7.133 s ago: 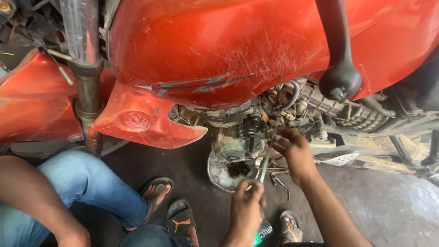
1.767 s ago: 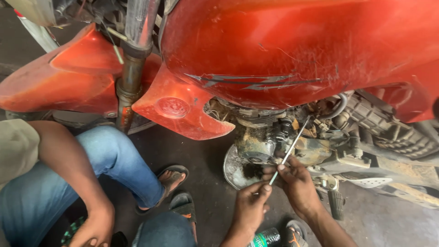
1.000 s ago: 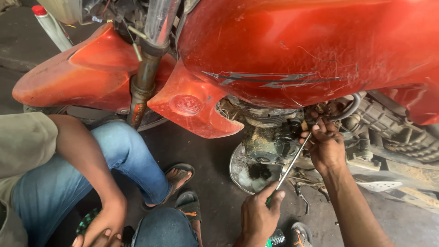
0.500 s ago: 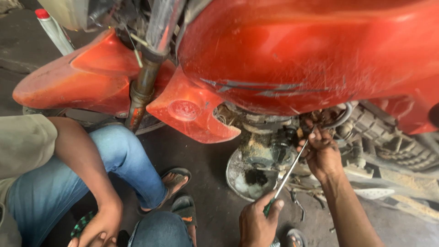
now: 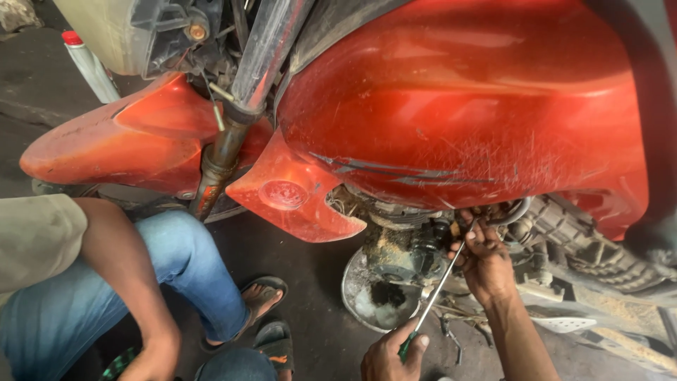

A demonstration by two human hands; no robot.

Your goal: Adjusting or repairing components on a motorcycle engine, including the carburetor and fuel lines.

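Left hand [image 5: 395, 356] is closed around the green handle of the screwdriver [image 5: 431, 300]; its shaft runs up and away to the right hand [image 5: 486, 257], whose fingers pinch the tip at the engine [image 5: 416, 247]. Thin, stiff steel, probably oily and slippery: grip the handle and steady near the tip.

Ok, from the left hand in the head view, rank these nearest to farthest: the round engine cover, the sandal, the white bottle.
1. Round engine cover, just above the left hand, slightly left.
2. Sandal, further left on the floor, on the other person's foot.
3. White bottle, far off at the top left, behind the front mudguard.
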